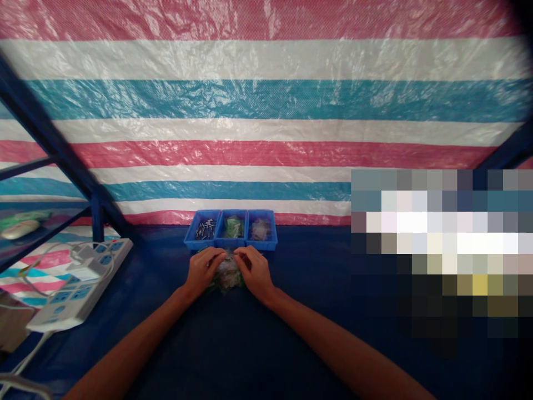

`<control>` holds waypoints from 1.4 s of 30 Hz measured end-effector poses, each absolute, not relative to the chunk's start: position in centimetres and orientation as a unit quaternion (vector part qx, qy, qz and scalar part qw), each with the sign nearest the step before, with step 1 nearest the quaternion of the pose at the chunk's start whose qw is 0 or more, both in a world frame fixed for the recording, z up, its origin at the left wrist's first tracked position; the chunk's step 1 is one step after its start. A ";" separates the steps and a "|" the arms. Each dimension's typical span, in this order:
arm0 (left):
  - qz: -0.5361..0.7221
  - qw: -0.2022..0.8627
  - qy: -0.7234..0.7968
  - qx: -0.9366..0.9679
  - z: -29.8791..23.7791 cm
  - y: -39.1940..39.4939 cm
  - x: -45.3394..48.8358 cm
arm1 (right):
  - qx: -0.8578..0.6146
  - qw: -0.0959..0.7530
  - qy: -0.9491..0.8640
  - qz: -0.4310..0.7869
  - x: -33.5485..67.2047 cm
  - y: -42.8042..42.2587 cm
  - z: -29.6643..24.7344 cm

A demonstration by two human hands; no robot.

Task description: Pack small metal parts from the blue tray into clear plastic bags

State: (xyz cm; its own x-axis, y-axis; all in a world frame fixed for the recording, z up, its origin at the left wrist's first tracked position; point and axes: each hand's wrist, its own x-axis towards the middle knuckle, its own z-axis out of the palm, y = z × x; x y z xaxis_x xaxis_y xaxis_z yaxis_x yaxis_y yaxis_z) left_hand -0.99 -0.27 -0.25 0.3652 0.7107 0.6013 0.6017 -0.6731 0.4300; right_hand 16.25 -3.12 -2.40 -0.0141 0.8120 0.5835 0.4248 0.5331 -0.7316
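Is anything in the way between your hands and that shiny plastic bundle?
Nothing visible is. The left hand and right hand rest on the plastic bundle, and nothing shows between it and the blue divided tray just beyond it.

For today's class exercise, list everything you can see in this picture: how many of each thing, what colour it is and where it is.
striped tarpaulin: one, red, white and teal, behind the table
table cover: one, dark blue, over the work surface
metal frame: one, dark blue, far left
power strip: one, white with blue sockets, left of the tray
cable: at least one, white, by the power strip
tray: one, blue, three compartments, back centre
small metal parts: many, silver, left compartment
packets: count unclear, green, middle compartment
clear plastic bags: count unclear, right compartment
plastic bundle: one, clear and green, under both hands
left hand: one, on the bundle
right hand: one, on the bundle
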 end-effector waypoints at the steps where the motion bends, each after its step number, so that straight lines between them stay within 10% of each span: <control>1: 0.401 0.064 0.401 0.821 -0.3 -0.3 -1.0 | -0.447 0.540 -0.691 0.180 16.2 -3.1 -2.4; 42: 0.407 0.058 0.367 0.835 -0.6 -0.2 -1.2 | -0.448 0.546 -0.688 0.168 16.2 -3.0 -2.8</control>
